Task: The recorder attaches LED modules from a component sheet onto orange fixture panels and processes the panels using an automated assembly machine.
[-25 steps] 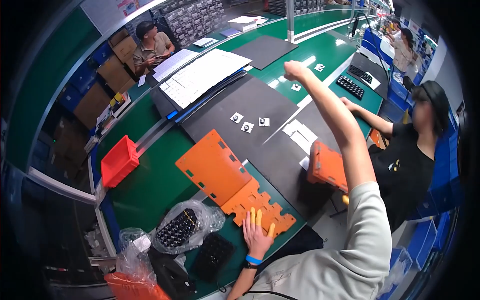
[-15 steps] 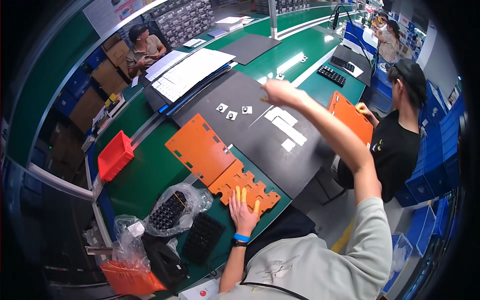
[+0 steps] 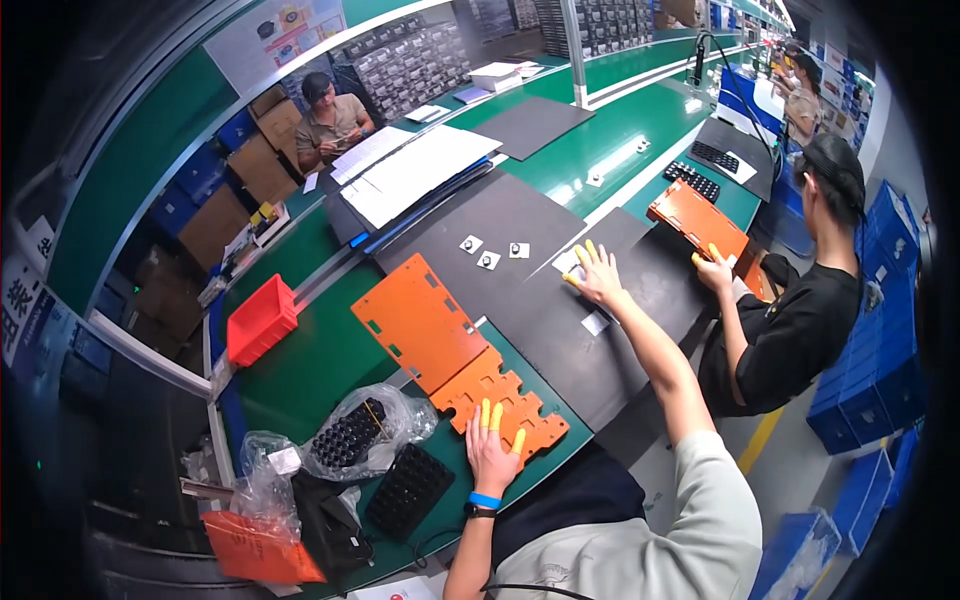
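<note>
My left hand point(image 3: 492, 448), with yellow finger cots, lies flat on the near end of a notched orange plastic panel point(image 3: 500, 398) at the bench's front edge. A larger orange sheet point(image 3: 420, 322) lies just behind it. My right hand point(image 3: 598, 272) stretches out, fingers spread, resting on small white pieces point(image 3: 572, 262) on the dark grey mat point(image 3: 560, 320). It holds nothing that I can see. Three small white parts point(image 3: 490, 251) lie farther back on the mat.
A co-worker in black on the right holds another orange panel point(image 3: 697, 218) beside a keyboard point(image 3: 692, 182). A red bin point(image 3: 261, 318), bagged black trays point(image 3: 352, 436), a black tray point(image 3: 407, 490) and an orange bag point(image 3: 258, 548) sit to my left. Another person sits behind white sheets point(image 3: 415, 172).
My right hand has come down from mid-air onto the mat by the white pieces. The view has shifted. My left hand stays on the notched orange panel.
</note>
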Demonstrator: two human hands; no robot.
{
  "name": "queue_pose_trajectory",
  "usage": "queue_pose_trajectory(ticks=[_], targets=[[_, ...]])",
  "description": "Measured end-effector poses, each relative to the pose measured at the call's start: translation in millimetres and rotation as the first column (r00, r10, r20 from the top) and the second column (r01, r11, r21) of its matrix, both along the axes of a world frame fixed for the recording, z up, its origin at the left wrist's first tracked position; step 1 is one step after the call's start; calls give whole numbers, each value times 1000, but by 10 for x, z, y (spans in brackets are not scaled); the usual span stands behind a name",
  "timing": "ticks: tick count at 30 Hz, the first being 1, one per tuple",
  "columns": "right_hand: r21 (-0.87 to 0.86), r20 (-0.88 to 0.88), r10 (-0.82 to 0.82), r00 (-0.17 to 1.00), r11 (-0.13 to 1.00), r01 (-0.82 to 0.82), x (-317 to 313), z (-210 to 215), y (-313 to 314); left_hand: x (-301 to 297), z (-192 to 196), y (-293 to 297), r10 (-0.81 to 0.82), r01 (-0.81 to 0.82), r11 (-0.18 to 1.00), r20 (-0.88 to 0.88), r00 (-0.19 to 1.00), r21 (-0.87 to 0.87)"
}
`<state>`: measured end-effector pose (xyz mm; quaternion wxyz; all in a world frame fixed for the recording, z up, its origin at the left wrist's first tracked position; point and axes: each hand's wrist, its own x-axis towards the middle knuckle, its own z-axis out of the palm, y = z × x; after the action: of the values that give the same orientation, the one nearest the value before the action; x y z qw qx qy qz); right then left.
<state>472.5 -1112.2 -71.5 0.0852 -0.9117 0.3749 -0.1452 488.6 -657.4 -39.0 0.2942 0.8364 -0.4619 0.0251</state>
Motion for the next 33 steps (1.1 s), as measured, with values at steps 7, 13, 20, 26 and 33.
queue_pose_trajectory(ticks=[7, 13, 20, 26, 33], targets=[[-48, 28, 88, 996, 995, -87, 147, -301, 250, 17, 23, -11, 11, -11, 1000, -7, 1000, 20], [-64, 9, 144, 990, 988, -143, 125, -384, 290, 13, 5, -33, 7, -7, 1000, -4, 1000, 10], [-37, 34, 225, 974, 974, -224, 114, -169, 285, 48, 13, 0, 19, -19, 1000, -9, 1000, -10], [-83, 119, 5, 993, 997, 5, 528, -215, 369, 28, -2, -9, 11, -12, 1000, -6, 1000, -17], [-178, 32, 136, 990, 976, -128, 767, -465, 811, 11, -38, -27, 15, -15, 1000, -10, 1000, -9]])
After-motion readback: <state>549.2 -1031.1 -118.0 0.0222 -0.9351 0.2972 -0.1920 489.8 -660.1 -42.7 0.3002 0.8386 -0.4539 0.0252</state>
